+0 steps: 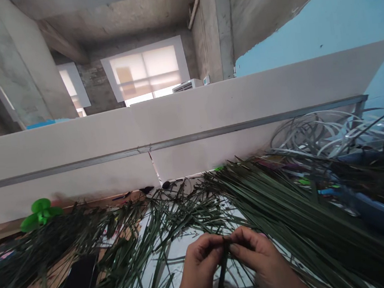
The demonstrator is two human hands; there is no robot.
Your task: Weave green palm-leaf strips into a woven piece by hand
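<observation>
Leaf strips (182,214) scattered around both hands (226,246), some beneath them

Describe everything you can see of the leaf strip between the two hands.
The leaf strip is dark green, narrow and flat, and looks like plant leaf. Its upper end is pinched at the fingertips of the left hand and the right hand, which nearly meet there. From there it slants down toward the wearer, above a pale surface strewn with similar pieces. The fingers hide its top, so I cannot tell whether it is folded or knotted.
</observation>
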